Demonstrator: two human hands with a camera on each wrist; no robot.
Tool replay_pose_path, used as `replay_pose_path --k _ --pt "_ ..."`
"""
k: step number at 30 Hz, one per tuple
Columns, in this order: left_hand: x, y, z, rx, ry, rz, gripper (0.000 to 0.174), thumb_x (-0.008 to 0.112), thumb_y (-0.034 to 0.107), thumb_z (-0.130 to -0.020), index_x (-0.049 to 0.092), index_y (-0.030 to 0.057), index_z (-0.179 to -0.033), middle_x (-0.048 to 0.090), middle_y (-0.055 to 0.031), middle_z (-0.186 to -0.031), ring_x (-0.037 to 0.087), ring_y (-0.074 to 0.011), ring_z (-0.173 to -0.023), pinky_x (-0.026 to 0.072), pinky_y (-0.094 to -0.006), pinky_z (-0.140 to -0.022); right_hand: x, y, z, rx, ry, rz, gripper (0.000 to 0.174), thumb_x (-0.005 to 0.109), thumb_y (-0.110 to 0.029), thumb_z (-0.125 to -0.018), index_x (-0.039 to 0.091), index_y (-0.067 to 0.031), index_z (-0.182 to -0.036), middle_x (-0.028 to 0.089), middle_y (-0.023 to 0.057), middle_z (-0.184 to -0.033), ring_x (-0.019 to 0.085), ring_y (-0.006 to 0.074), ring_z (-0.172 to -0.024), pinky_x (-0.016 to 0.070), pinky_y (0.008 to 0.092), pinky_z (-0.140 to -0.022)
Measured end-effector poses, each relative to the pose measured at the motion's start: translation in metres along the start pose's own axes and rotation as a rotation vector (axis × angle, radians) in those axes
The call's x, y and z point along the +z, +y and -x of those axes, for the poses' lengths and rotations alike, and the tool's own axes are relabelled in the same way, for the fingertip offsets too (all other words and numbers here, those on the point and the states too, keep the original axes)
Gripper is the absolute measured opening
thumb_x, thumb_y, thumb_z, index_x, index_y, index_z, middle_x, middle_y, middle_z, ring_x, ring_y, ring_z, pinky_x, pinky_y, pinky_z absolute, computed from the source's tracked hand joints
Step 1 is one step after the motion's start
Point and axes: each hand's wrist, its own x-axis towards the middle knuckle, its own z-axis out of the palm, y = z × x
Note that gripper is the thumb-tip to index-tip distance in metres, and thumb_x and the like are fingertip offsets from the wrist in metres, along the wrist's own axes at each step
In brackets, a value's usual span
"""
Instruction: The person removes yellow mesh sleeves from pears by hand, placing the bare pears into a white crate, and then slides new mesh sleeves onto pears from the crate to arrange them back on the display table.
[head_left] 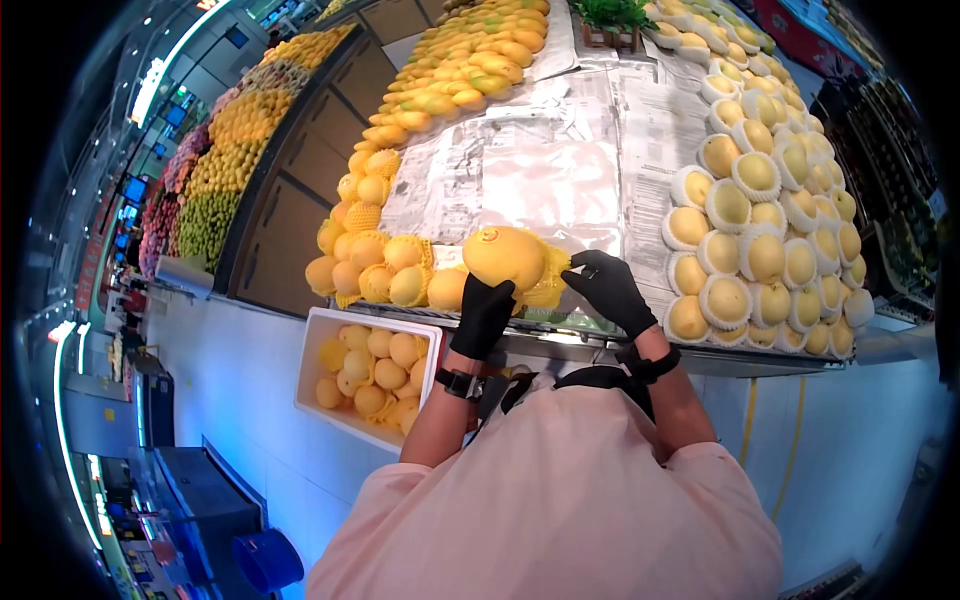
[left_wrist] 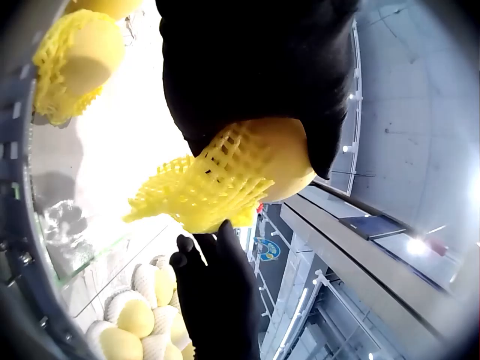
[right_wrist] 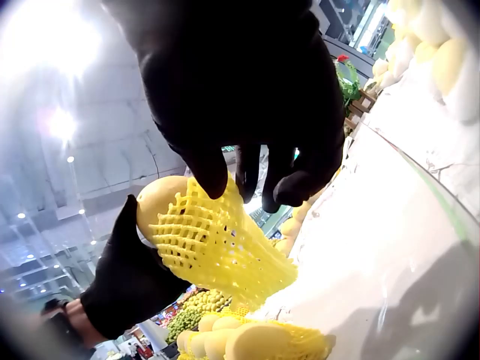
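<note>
A large yellow mango (head_left: 497,254) is gripped by the black-gloved left hand (head_left: 485,315) above the near edge of the worktop (head_left: 560,340). Its yellow foam net (head_left: 547,287), covering the right end, is touched by the right hand (head_left: 612,292); whether the net is pinched cannot be told. Partly netted fruit (head_left: 408,285) is piled at left, white-netted fruit (head_left: 730,205) at right. Near left, more fruit is held in a white box (head_left: 303,362).

Fruit (head_left: 497,257) partly in its net (head_left: 548,280), newspaper (head_left: 432,182) behind, box (head_left: 375,319) at lower left.
</note>
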Motion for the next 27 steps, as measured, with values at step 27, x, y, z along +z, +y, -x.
replay_pose_path --k 27 --pt "0.037 -0.004 -0.007 0.314 -0.059 -0.693 0.081 0.08 0.005 -0.073 0.036 0.0018 -0.141 0.052 -0.0132 -0.132 0.052 -0.0218 -0.119 0.0452 -0.0349 -0.1 0.017 -0.007 -0.008 -0.055 0.186 -0.382 0.075 0.08 -0.028 -0.076 0.041 0.004 -0.131 0.057 0.0158 -0.118 0.058 0.0249 -0.109 0.048 0.0346 -0.093"
